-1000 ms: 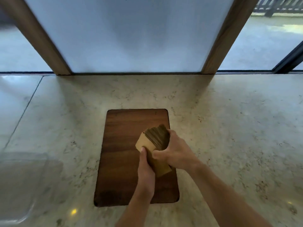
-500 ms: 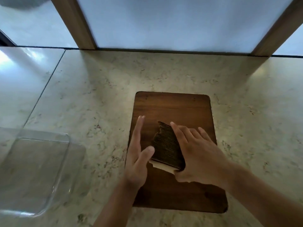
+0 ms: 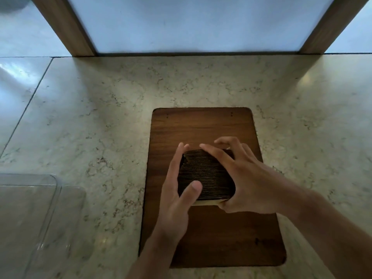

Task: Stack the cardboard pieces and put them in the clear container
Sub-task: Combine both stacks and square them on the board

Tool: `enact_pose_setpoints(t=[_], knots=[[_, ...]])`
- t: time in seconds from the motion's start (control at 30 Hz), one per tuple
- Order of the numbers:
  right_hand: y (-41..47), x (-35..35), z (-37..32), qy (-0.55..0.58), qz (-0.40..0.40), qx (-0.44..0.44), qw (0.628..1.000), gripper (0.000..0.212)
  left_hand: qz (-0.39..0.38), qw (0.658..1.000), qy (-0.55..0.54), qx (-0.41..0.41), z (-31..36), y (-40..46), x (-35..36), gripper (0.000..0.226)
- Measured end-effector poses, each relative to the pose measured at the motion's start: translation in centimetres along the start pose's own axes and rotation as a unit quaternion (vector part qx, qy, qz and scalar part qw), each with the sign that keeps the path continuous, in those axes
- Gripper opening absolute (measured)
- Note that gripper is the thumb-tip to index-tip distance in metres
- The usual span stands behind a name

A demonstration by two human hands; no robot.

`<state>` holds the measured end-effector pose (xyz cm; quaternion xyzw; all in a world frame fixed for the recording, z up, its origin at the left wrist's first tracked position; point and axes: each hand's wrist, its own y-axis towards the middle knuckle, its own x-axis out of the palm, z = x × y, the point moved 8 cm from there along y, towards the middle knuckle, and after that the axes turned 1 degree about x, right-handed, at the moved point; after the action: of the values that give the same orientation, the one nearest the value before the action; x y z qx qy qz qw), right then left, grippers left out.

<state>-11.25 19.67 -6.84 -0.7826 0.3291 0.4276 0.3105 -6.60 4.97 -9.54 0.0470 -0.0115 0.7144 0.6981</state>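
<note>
On a dark wooden board (image 3: pixel 203 125) lying on a pale, veined stone countertop (image 3: pixel 100 117), two bare hands press in on a stack of cardboard pieces (image 3: pixel 205 174). The stack sits roughly at the middle of the board, its ridged, corrugated edges facing up toward the camera, so it reads as a block of thin dark lines. A lighter tan face of one piece shows along the stack's near bottom edge.

The left hand (image 3: pixel 175 194) is on the left side of the stack. Its fingers are straight and held together, laid flat against the stack's left side with the tips reaching the far corner, while the thumb crosses onto the near part of the ribbed top. The right hand (image 3: pixel 247 182) covers the right side: its fingers are spread and curved over the top and the far edge, and the palm wraps the near right corner. Both hands are closed on the stack from opposite sides (whether it rests on the board or is lifted slightly off it is not clear).

Well to the left, at the lower left edge of the view, stands the clear container (image 3: pixel 57 190), only partly in frame, apart from the board and from both hands. Along the far edge of the countertop rise two wooden frame posts (image 3: pixel 66 27) with a frosted pane (image 3: pixel 191 23) between them.
</note>
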Motion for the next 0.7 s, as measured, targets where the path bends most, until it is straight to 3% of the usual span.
enact_pose_setpoints(t=[0.13, 0.3, 0.47, 0.6, 0.7], knots=[[-2.0, 1.1, 2.1, 0.171, 0.049, 0.079, 0.981, 0.142, 0.083, 0.996, 0.010, 0.004, 0.1, 0.2, 0.2, 0.082], [-2.7, 3.4, 2.2, 0.375, 0.099, 0.072, 0.919, 0.146, 0.079, 0.997, -0.002, -0.004, -0.4, 0.3, 1.3, 0.071], [-2.2, 3.3, 1.9, 0.396, 0.089, 0.039, 0.913, 0.148, 0.071, 0.997, 0.016, 0.009, -0.5, 0.1, 1.1, 0.066], [-2.5, 3.3, 1.9, 0.400, 0.074, 0.024, 0.913, 0.142, 0.102, 0.994, 0.038, 0.014, -0.6, -0.1, 1.1, 0.035], [-3.1, 3.0, 2.6, 0.400, 0.062, 0.005, 0.914, 0.139, 0.142, 0.982, 0.120, 0.026, -0.4, 0.0, 0.9, 0.022]])
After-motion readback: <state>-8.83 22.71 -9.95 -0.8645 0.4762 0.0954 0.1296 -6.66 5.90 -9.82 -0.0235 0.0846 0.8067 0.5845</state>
